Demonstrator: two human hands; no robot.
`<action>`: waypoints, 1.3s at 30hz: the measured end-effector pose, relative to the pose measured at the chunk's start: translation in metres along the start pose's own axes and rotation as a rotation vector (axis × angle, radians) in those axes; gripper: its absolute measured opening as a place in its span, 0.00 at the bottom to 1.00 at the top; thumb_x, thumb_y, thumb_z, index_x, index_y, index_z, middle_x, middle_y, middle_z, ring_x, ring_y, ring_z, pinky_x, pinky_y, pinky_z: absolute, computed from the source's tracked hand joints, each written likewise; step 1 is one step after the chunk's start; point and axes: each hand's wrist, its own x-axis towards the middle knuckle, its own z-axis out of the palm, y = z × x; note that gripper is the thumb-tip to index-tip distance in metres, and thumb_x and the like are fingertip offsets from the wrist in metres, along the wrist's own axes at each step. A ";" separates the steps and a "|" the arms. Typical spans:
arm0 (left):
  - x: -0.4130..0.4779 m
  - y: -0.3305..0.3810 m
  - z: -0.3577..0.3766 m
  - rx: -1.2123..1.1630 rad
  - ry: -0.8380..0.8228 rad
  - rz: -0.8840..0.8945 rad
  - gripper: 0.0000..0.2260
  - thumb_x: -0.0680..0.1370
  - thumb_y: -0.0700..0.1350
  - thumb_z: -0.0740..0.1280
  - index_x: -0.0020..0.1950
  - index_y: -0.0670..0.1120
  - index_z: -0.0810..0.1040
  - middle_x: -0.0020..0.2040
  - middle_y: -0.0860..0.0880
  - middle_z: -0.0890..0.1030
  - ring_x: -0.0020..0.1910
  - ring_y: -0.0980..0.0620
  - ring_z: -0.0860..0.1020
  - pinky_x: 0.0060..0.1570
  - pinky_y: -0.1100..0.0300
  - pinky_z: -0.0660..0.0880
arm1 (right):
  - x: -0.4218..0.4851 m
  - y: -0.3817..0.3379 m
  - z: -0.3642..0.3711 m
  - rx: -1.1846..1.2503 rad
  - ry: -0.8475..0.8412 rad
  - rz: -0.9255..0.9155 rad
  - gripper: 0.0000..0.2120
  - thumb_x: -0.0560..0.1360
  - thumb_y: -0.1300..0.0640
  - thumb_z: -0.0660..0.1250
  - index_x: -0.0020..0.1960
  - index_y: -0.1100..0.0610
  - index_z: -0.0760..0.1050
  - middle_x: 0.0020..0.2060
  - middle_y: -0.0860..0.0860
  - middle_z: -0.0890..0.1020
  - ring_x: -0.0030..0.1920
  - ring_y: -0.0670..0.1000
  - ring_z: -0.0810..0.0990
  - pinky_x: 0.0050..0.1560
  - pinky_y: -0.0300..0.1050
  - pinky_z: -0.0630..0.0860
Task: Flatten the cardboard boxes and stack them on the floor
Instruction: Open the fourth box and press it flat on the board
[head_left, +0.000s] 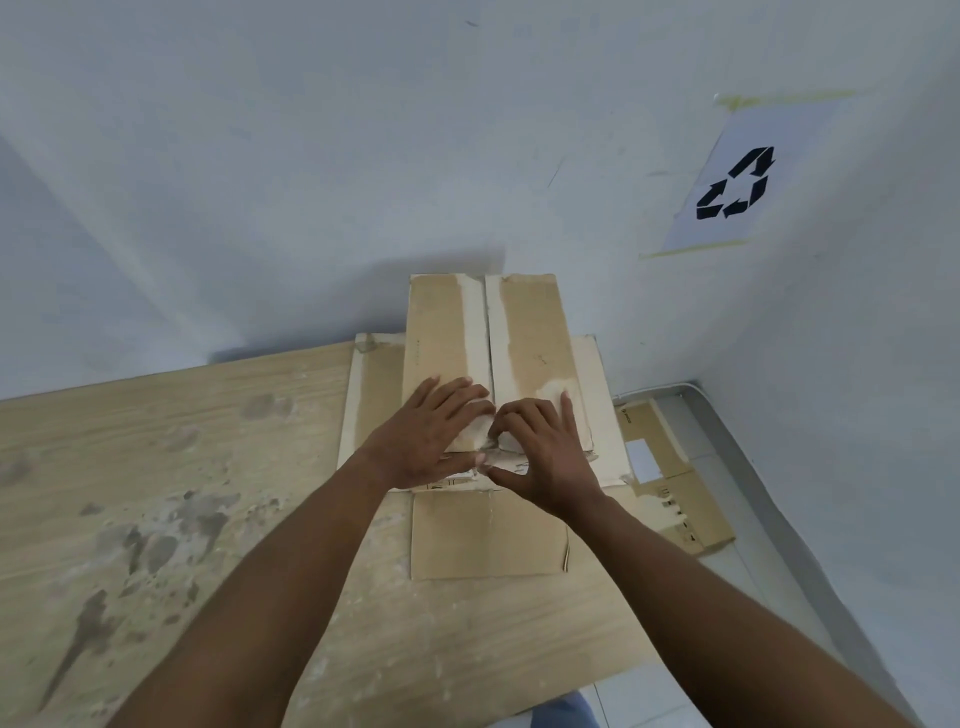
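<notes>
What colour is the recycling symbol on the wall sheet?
Black symbol on a white sheet; head view.

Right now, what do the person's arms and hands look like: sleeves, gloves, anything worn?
Both forearms are bare, no sleeves in view. The left hand and right hand wear no gloves; no watch, band or ring visible.

Matt brown cardboard box (524, 332), paper skin torn pale along seam; tabletop (156, 467) seen as stained matt wood-grain board.
</notes>
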 end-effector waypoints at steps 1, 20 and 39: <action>-0.001 -0.001 0.000 0.010 0.005 0.003 0.31 0.80 0.67 0.56 0.78 0.50 0.63 0.79 0.50 0.62 0.80 0.50 0.54 0.78 0.44 0.53 | 0.000 -0.002 0.001 0.014 0.008 0.004 0.15 0.74 0.41 0.70 0.52 0.50 0.75 0.55 0.44 0.76 0.62 0.48 0.73 0.74 0.70 0.55; 0.000 -0.008 0.001 0.011 -0.015 -0.055 0.33 0.80 0.68 0.54 0.82 0.56 0.54 0.83 0.52 0.51 0.82 0.51 0.46 0.79 0.46 0.50 | -0.001 -0.002 0.004 0.208 0.047 0.091 0.02 0.78 0.55 0.68 0.50 0.52 0.77 0.49 0.43 0.80 0.59 0.47 0.77 0.75 0.65 0.57; 0.028 0.004 -0.003 -0.149 -0.145 -0.565 0.46 0.74 0.76 0.52 0.82 0.52 0.41 0.81 0.47 0.34 0.79 0.47 0.32 0.77 0.41 0.37 | 0.021 -0.007 -0.024 0.799 0.392 0.682 0.04 0.84 0.59 0.58 0.52 0.57 0.71 0.47 0.48 0.86 0.48 0.46 0.84 0.48 0.39 0.79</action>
